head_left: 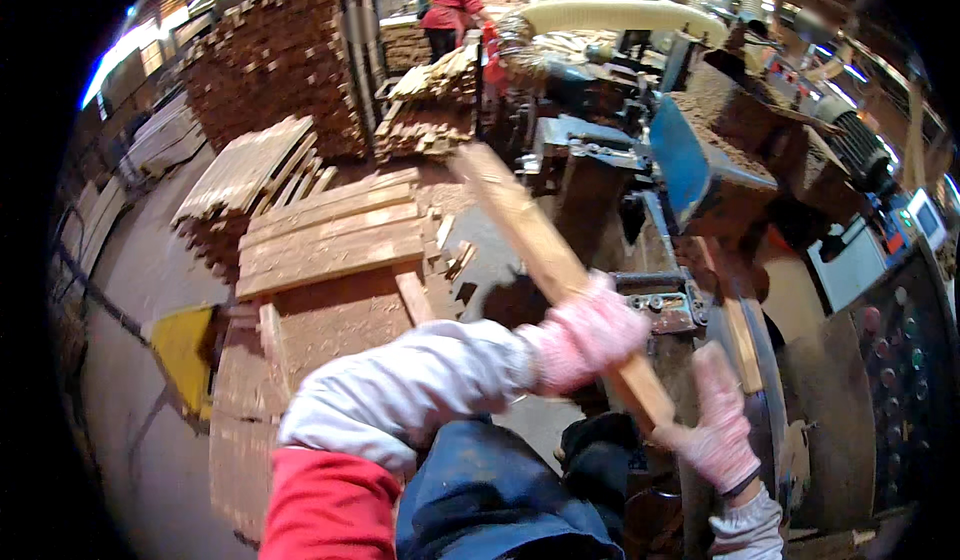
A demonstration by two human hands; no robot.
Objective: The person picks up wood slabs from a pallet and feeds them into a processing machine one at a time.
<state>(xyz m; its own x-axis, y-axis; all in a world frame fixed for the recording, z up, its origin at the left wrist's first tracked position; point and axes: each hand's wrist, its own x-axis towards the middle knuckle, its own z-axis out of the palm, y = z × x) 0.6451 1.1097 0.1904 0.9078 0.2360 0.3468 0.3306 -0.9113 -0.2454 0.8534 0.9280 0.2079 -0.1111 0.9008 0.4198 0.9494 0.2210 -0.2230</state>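
the left hand (592, 332), pink-gloved, is wrapped around a long wooden plank (520, 218), which slants upward between a stack of boards (335, 242) on the left and a wood strip (741, 345) on the right. the right hand (722, 422) stands open at the plank's lower end, fingers raised, though blur makes it hard to say whether its thumb presses the wood.

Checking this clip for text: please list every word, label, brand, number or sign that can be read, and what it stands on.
None can be read.
Wooden board in the left hand: no lettering visible.
Button panel at right: any markings too small.
Screen at far right: too small and blurred.
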